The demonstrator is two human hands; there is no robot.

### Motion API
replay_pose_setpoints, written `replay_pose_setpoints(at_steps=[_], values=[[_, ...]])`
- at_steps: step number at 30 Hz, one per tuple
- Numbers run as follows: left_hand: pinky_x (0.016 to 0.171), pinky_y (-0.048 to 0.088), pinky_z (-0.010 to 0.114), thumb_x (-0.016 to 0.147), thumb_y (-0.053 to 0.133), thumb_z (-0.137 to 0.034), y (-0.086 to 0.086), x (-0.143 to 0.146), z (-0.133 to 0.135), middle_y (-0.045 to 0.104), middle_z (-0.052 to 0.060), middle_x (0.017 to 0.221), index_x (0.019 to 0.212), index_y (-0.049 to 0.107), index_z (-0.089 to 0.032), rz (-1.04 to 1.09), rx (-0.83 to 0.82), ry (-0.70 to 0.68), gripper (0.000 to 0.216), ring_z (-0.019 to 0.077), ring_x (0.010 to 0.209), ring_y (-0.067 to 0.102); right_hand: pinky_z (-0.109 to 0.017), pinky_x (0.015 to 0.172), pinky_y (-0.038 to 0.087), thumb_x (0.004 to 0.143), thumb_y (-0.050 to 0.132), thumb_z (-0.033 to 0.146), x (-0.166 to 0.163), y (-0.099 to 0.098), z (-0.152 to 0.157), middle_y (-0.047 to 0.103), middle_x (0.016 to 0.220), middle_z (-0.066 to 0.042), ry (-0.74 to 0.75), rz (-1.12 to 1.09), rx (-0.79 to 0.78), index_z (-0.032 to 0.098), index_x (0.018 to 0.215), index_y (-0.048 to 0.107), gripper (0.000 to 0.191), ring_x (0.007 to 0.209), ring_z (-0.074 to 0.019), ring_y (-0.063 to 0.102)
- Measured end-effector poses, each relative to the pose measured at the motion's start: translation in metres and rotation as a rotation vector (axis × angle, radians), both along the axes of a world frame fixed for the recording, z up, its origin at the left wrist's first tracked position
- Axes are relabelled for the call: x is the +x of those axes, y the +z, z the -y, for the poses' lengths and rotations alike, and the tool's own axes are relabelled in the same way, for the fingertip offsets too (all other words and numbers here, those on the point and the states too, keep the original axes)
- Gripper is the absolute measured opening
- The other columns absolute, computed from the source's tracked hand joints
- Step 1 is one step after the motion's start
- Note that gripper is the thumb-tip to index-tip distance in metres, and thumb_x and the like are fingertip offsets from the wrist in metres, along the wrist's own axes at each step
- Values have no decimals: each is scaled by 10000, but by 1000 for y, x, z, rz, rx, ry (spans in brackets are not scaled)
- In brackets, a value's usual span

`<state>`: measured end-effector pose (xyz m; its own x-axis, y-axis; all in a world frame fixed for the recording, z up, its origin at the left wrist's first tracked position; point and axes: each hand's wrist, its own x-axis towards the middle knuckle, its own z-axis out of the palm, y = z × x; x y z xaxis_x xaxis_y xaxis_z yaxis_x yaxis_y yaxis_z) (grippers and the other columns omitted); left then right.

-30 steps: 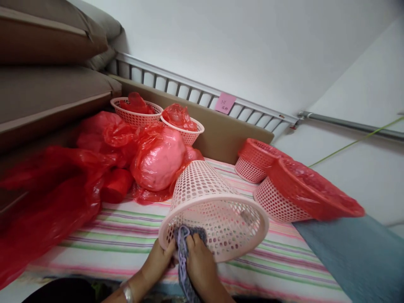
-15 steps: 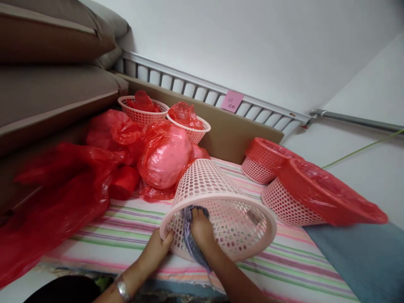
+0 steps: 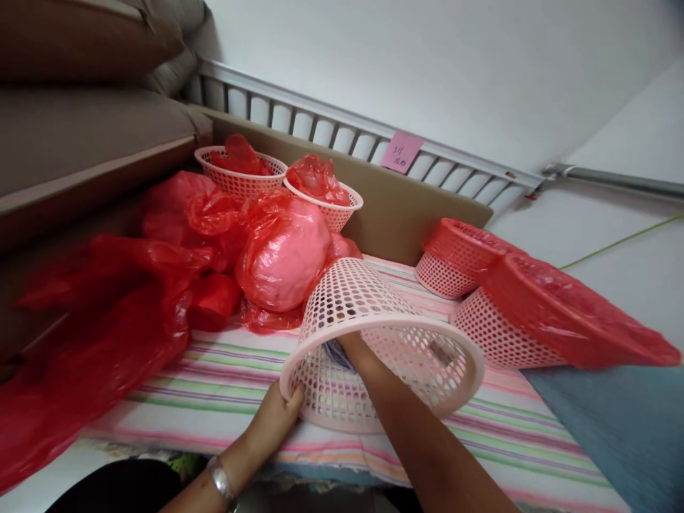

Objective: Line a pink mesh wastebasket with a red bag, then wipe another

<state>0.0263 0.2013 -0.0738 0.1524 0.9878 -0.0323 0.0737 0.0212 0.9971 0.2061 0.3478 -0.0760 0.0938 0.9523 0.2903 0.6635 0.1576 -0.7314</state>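
Observation:
A pale pink plastic basket [image 3: 368, 324] lies on its side with its wide mouth facing me. My left hand [image 3: 286, 407] is closed on the lower left of its rim, thumb inside. My right hand [image 3: 351, 347] reaches through the mouth into the basket, its fingers mostly hidden behind the perforated wall. Part of a bluish-purple cloth [image 3: 338, 354] shows under that hand, bunched against the inner side. The basket rests on a striped cloth cover [image 3: 224, 377].
Red plastic bags [image 3: 286, 256] heap at the left and middle. Behind them stand a basket [image 3: 240, 185] and another basket [image 3: 336, 214] holding red plastic. Red-lined baskets [image 3: 502, 331] sit at right. Stacked cushions [image 3: 96, 142] rise at left; a white railing [image 3: 320, 132] runs behind.
My right hand has pushed deeper into the basket with the cloth, so its fingers are now hidden. The left hand keeps its hold on the rim. The view has shifted slightly.

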Motion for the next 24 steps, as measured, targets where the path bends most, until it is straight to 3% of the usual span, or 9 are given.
replay_pose_setpoints(at_steps=[3, 7, 11, 14, 17, 20, 22, 24], values=[[1002, 382, 404, 781, 494, -272, 0, 2, 1, 708, 87, 1018, 1119, 613, -137, 28, 13, 12, 383, 267, 1107, 555, -363, 954, 362, 845, 415, 283, -4, 4, 28, 545, 1232, -86, -18, 179, -136, 209, 1201, 515, 378, 1135, -234, 480], [1035, 356, 379, 792, 473, -291, -1, 4, 2, 663, 91, 1149, 1149, 593, -137, 75, 45, 21, 406, 252, 1164, 527, -332, 855, 412, 737, 457, 113, -14, 7, 97, 598, 1072, -110, 25, 373, -238, 179, 1058, 596, 356, 983, -238, 557], [1040, 355, 382, 803, 470, -347, -3, 6, 2, 625, 115, 1213, 1177, 561, -106, 90, 51, 41, 454, 252, 1170, 529, -311, 801, 427, 719, 431, 88, -19, 14, 163, 573, 1030, -88, 130, 672, -257, 194, 1050, 567, 373, 932, -224, 559], [1069, 310, 394, 819, 454, -374, -5, 7, 1, 607, 121, 1237, 1197, 545, -104, 86, 49, 58, 474, 250, 1203, 499, -312, 807, 425, 705, 453, 98, -20, 19, 185, 567, 1020, -67, 165, 739, -265, 211, 1007, 561, 340, 942, -225, 553], [1081, 286, 409, 827, 446, -398, -8, 6, -1, 580, 109, 1274, 1256, 496, -127, 96, 52, 57, 510, 248, 1232, 470, -319, 791, 437, 722, 466, 115, -23, 20, 178, 566, 1036, -74, 115, 749, -293, 207, 1052, 546, 352, 938, -231, 563], [1074, 295, 422, 808, 478, -426, -11, 6, -2, 561, 119, 1293, 1271, 480, -130, 105, 59, 57, 550, 266, 1233, 461, -320, 755, 451, 767, 441, 121, -27, 18, 148, 567, 1048, -97, 20, 728, -315, 185, 1084, 540, 339, 915, -230, 576], [976, 417, 427, 804, 480, -447, -12, 6, -1, 596, 136, 1239, 1276, 472, -130, 105, 37, 48, 569, 275, 1086, 579, -315, 757, 450, 799, 404, 109, -29, 16, 121, 575, 1047, -114, -39, 654, -316, 166, 1079, 552, 322, 926, -224, 575], [717, 546, 394, 820, 445, -464, -11, 5, 1, 654, 144, 1118, 1292, 447, -138, 90, -47, 21, 574, 233, 754, 671, -320, 786, 443, 815, 382, 97, -28, 13, 90, 579, 1073, -126, -69, 567, -309, 157, 1108, 549, 343, 954, -221, 571]])
